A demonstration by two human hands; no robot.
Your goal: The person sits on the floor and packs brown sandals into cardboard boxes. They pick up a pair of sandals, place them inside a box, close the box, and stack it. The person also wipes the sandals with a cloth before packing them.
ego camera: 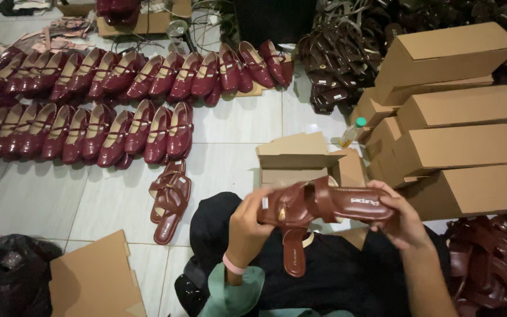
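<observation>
2 hands, left hand (247, 226) and right hand (403, 217), grasping glossy maroon strappy sandal (324, 202); open cardboard box (306, 158) behind.

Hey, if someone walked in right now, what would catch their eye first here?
Probably the brown sandal held up in the middle by the left hand and right hand, above an open box. Next, two long rows of glossy red shoes on the tiled floor at upper left. A stack of cardboard boxes rises at right.
</observation>
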